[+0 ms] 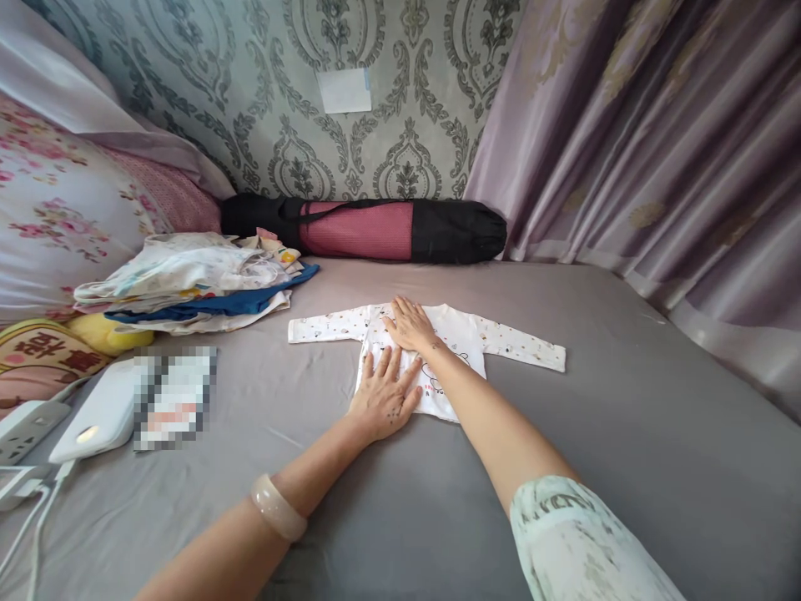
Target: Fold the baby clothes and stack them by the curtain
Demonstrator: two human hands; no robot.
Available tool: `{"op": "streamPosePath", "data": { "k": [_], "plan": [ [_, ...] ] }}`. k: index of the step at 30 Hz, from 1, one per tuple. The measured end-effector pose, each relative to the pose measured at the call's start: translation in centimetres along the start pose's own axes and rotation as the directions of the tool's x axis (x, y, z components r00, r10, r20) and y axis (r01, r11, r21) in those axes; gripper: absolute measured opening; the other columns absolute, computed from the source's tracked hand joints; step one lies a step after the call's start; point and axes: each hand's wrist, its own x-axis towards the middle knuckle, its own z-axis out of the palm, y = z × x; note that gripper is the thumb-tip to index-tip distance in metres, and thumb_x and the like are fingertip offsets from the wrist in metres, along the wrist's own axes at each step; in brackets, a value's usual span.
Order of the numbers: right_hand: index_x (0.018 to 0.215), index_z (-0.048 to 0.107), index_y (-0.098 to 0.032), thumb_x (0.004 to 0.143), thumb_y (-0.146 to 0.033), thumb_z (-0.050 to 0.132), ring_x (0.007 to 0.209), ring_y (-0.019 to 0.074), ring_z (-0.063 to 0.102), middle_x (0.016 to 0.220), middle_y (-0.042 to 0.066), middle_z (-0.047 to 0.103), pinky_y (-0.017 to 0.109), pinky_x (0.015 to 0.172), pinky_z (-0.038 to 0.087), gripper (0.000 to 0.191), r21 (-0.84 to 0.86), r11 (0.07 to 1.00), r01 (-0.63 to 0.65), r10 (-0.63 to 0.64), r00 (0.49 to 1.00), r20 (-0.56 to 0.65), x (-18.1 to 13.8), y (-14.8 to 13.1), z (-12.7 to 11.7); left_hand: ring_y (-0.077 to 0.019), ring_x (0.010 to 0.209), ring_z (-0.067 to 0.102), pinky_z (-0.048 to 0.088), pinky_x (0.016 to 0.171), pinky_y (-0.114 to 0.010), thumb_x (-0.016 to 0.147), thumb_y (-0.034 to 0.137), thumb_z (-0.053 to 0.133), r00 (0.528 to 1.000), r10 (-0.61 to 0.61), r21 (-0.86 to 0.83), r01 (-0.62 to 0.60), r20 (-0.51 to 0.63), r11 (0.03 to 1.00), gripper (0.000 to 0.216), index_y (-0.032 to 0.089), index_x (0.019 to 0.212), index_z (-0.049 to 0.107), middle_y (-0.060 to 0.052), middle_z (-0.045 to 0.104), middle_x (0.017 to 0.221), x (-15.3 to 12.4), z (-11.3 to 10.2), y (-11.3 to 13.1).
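Observation:
A small white long-sleeved baby shirt [501, 338] with tiny prints lies spread flat on the grey bed sheet [626, 451], both sleeves stretched out sideways. My left hand [385, 392] rests flat on its lower left part, fingers spread and open. A pale bangle sits on that wrist. My right hand [410, 324] lies flat near the shirt's collar, fingers extended, holding nothing.
A stack of folded baby clothes [193, 284] sits at the left. A rolled pink mat in a black bag [375, 227] lies along the wall. Floral pillows [56, 209], a white power bank [100, 413], a power strip and cables lie at the left. Purple curtains [657, 142] hang at the right.

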Motion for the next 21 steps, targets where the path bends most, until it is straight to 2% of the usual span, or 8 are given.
{"op": "streamPosePath", "data": {
  "k": [5, 7, 8, 10, 12, 16, 18, 21],
  "plan": [
    [0.151, 0.027, -0.011, 0.099, -0.041, 0.015, 0.144, 0.0149, 0.022, 0.158, 0.008, 0.025, 0.031, 0.116, 0.018, 0.061, 0.273, 0.959, -0.08, 0.079, 0.997, 0.015, -0.5, 0.5, -2.7, -0.0353, 0.146, 0.012, 0.009, 0.114, -0.061, 0.096, 0.055, 0.027, 0.995, 0.001, -0.072, 0.006, 0.1, 0.997, 0.06, 0.026, 0.149, 0.031, -0.011, 0.024, 0.158, 0.6, -0.9, -0.5],
    [0.151, 0.023, -0.01, 0.099, -0.041, 0.011, 0.144, 0.0143, 0.022, 0.158, 0.008, 0.023, 0.029, 0.115, 0.021, 0.062, 0.376, 0.923, -0.083, 0.106, 0.993, -0.043, -1.8, 1.0, -4.1, -0.0303, 0.145, 0.019, 0.015, 0.115, -0.054, 0.097, 0.054, 0.026, 0.995, 0.013, -0.183, 0.006, 0.101, 0.983, 0.06, 0.023, 0.148, 0.032, -0.012, 0.026, 0.157, 0.8, -1.9, -1.2],
    [0.151, 0.023, -0.009, 0.099, -0.039, 0.012, 0.144, 0.0147, 0.022, 0.158, 0.008, 0.024, 0.029, 0.116, 0.02, 0.061, 0.388, 0.918, -0.082, 0.114, 0.992, -0.06, -2.8, 1.4, -4.7, -0.0268, 0.144, 0.024, 0.021, 0.115, -0.048, 0.098, 0.05, 0.024, 0.999, -0.008, -0.239, 0.021, 0.053, 0.971, 0.057, 0.022, 0.147, 0.033, -0.012, 0.029, 0.156, 0.7, -2.5, -1.8],
    [0.151, 0.023, -0.01, 0.097, -0.038, 0.019, 0.145, 0.0159, 0.021, 0.158, 0.008, 0.024, 0.032, 0.117, 0.018, 0.061, 0.361, 0.928, -0.087, 0.111, 0.993, -0.048, -5.5, 2.1, -5.5, -0.0234, 0.136, 0.039, 0.033, 0.11, -0.039, 0.099, 0.043, 0.027, 0.989, -0.12, -0.301, 0.091, -0.08, 0.949, 0.051, 0.018, 0.141, 0.042, -0.012, 0.043, 0.147, 0.4, -3.7, -3.1],
    [0.151, 0.023, -0.007, 0.095, -0.037, 0.026, 0.146, 0.0176, 0.018, 0.159, 0.01, 0.02, 0.032, 0.118, 0.015, 0.063, 0.297, 0.952, -0.07, 0.082, 0.996, -0.029, -8.4, 2.8, -5.4, -0.0247, 0.12, 0.053, 0.041, 0.101, -0.036, 0.095, 0.041, 0.038, 0.954, -0.266, -0.29, 0.217, -0.142, 0.932, 0.044, 0.017, 0.128, 0.053, -0.013, 0.059, 0.128, -0.4, -4.7, -4.5],
    [0.151, 0.022, -0.006, 0.096, -0.042, 0.022, 0.147, 0.0221, 0.01, 0.16, 0.012, 0.015, 0.036, 0.119, 0.015, 0.066, 0.124, 0.989, -0.081, 0.073, 0.995, 0.075, -13.5, 2.8, -4.0, -0.0232, 0.095, 0.063, 0.046, 0.08, -0.03, 0.088, 0.037, 0.05, 0.869, -0.495, -0.251, 0.481, 0.006, 0.84, 0.03, 0.018, 0.107, 0.061, -0.008, 0.069, 0.096, -2.4, -5.5, -5.9],
    [0.152, 0.021, -0.009, 0.097, -0.047, 0.017, 0.147, 0.0238, 0.008, 0.161, 0.011, 0.013, 0.04, 0.119, 0.012, 0.067, 0.051, 0.996, -0.08, 0.074, 0.991, 0.112, -15.1, 2.2, -3.1, -0.0222, 0.091, 0.064, 0.045, 0.075, -0.028, 0.087, 0.037, 0.051, 0.841, -0.533, -0.258, 0.538, 0.093, 0.803, 0.027, 0.018, 0.104, 0.06, -0.007, 0.07, 0.094, -3.2, -5.4, -5.6],
    [0.153, 0.022, -0.015, 0.097, -0.051, 0.016, 0.147, 0.0263, 0.006, 0.161, 0.009, 0.012, 0.045, 0.119, 0.006, 0.067, -0.044, 0.997, -0.064, 0.068, 0.993, 0.095, -16.4, 1.1, -2.2, -0.0212, 0.089, 0.064, 0.043, 0.072, -0.026, 0.086, 0.04, 0.054, 0.833, -0.532, -0.3, 0.551, 0.151, 0.779, 0.027, 0.017, 0.1, 0.06, -0.008, 0.07, 0.095, -3.8, -5.2, -4.7]
  ]
}}
